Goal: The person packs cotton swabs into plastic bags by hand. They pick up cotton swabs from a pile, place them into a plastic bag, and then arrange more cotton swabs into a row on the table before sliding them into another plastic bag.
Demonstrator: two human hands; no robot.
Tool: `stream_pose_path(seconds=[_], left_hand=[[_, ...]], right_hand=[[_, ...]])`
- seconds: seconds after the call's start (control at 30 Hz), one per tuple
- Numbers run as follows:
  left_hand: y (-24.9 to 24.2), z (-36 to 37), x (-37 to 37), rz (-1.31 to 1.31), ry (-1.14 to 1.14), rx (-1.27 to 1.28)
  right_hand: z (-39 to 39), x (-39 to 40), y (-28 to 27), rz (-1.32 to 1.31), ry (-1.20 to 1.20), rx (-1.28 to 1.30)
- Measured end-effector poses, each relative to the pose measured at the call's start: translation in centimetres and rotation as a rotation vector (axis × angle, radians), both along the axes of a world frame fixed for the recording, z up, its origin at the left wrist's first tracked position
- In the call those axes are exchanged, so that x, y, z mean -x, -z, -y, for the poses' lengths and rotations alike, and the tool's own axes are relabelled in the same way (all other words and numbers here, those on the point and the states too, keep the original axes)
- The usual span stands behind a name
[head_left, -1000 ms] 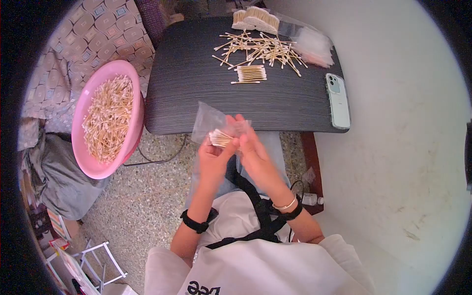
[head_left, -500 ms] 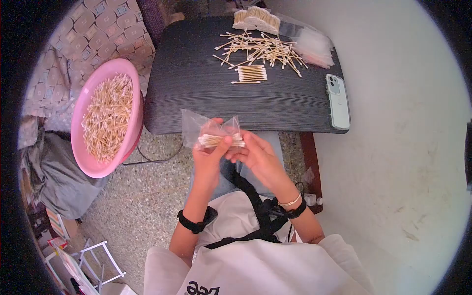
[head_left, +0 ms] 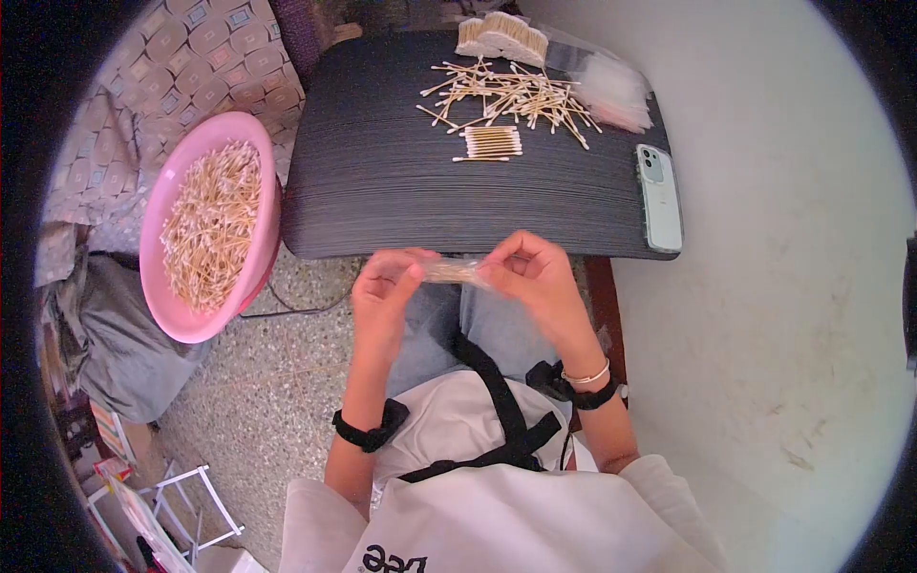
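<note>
A clear plastic bag of cotton swabs (head_left: pixel 451 272) is stretched level between my two hands, just off the table's near edge and above my lap. My left hand (head_left: pixel 384 286) pinches its left end between thumb and fingers. At the other end, my right hand (head_left: pixel 530 277) grips the plastic with thumb and bent forefinger. The swabs inside lie lengthwise and look blurred through the film. Beyond my hands, a neat row of cotton swabs (head_left: pixel 493 142) lies on the dark table (head_left: pixel 382 191).
Behind the row is a loose heap of swabs (head_left: pixel 521 95), with bundled swabs (head_left: pixel 501 38) at the back. Clear bags (head_left: pixel 616 91) and a phone (head_left: pixel 659 198) lie at the right, beside the wall (head_left: pixel 764 286). A pink basin (head_left: pixel 154 258) full of swabs stands left.
My hands have moved apart, the right one shifting right. The bag's loose open flap, spread upward before, is now drawn in close around the swabs.
</note>
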State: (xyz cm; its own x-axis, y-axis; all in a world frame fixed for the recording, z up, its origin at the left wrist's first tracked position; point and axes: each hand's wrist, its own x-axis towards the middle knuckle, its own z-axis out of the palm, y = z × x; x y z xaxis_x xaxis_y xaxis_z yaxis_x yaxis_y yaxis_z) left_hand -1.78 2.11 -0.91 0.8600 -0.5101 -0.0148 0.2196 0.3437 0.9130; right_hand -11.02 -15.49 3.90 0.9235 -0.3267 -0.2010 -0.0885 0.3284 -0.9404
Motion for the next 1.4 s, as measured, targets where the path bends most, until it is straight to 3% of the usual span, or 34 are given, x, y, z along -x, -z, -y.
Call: stream_pose_path(seconds=[0.27, 0.47, 0.53, 0.63, 0.93, 1.17, 1.27, 1.4], left_hand=[[-0.1, 0.8, 0.7, -0.12, 0.004, -0.078], [0.8, 1.0, 0.4, -0.177, -0.003, 0.012], [0.7, 1.3, 0.6, -0.162, -0.028, 0.052], [0.3, 0.9, 0.4, -0.145, 0.102, 0.033], [-0.9, 1.4, 1.0, 0.063, -0.029, -0.133], [-0.5, 2.5, 0.8, -0.131, -0.029, 0.007], [-0.9, 2.8, 1.2, -0.165, -0.047, 0.018], [-0.8, 3.1, 1.5, -0.11, -0.128, -0.058]], right_hand=[[0.3, -0.8, -1.5, 0.032, -0.027, 0.164], [-0.1, -1.3, -0.6, 0.132, 0.006, 0.083], [0.0, -1.0, -0.9, 0.009, -0.102, -0.03], [0.0, -0.7, -0.6, -0.07, -0.221, -0.092], [0.0, -0.5, 0.5, -0.037, -0.252, -0.115], [-0.4, -0.4, 1.1, 0.047, -0.227, -0.228], [-0.5, -0.1, 1.3, 0.047, -0.212, -0.171], [-1.3, 0.1, 2.6, 0.203, -0.117, 0.112]])
